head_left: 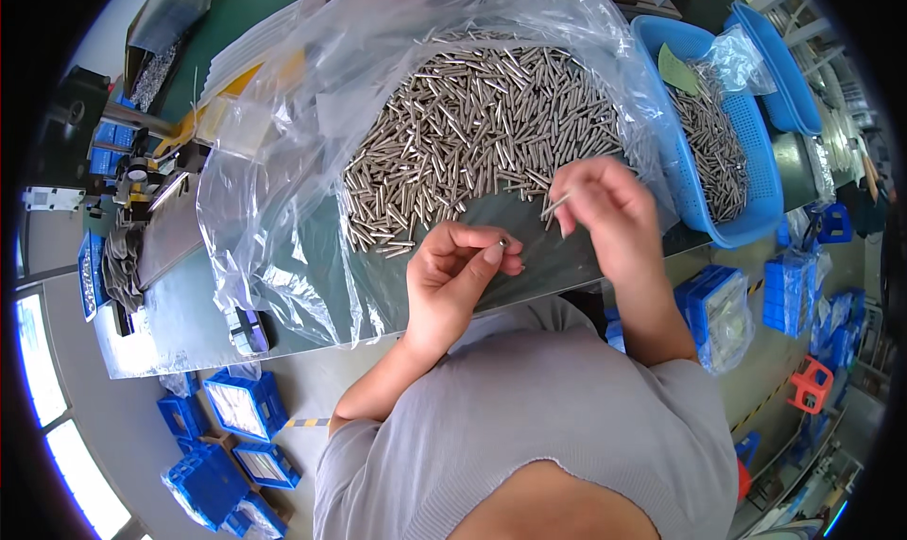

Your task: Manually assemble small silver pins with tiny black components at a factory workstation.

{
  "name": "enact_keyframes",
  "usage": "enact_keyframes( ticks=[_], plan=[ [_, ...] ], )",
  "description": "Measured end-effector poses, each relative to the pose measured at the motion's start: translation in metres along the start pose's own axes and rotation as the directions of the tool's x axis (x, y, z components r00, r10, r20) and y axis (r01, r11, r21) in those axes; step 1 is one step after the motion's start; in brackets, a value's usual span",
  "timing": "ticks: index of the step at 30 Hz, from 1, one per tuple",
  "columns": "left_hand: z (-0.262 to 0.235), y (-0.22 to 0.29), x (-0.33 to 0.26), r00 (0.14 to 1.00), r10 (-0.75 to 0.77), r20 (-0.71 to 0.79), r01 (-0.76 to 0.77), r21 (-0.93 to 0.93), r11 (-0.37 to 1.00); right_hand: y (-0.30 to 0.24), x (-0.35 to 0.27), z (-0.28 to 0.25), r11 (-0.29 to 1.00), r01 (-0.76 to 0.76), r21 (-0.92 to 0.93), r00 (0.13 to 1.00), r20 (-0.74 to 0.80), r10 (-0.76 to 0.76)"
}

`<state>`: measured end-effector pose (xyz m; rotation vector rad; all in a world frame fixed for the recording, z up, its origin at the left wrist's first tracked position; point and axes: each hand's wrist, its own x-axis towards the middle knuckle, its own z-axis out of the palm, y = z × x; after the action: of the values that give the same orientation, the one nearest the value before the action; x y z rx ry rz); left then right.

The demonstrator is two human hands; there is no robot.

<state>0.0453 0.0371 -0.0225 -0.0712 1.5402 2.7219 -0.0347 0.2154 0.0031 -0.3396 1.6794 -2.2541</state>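
Both hands work close together at the near edge of the green table (189, 304). Her left hand (455, 274) is curled, thumb and forefinger pinching a tiny metal part (504, 243) at the fingertips. Just to the right, the right hand (605, 205) pinches a thin metal pin (556, 204) that slants toward the left hand, the two hands near but apart. Beyond them lies a heap of pins (477, 124) on a clear plastic bag (283, 143). Farther right stands a blue basket (746, 214) holding more pins.
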Motion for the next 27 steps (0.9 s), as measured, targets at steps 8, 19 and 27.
enact_keyframes(
  ticks=[8, 19, 27],
  plan=[
    [0.003, 0.003, 0.001, 0.999, 0.006, -0.041, -0.006, -0.010, 1.000, -0.008, 0.014, -0.017, 0.872, 0.041, -0.488, 0.998, 0.059, -0.014],
    [0.004, 0.006, 0.001, 0.998, -0.010, -0.065, 0.010, 0.009, 1.000, 0.006, 0.013, 0.007, 0.445, 0.363, -0.819, 0.931, 0.301, -0.205],
    [0.002, 0.005, 0.001, 0.998, -0.025, -0.051, 0.024, -0.009, 1.000, 0.003, 0.007, 0.010, 0.991, -0.074, -0.116, 0.963, 0.249, 0.101]
  ],
)
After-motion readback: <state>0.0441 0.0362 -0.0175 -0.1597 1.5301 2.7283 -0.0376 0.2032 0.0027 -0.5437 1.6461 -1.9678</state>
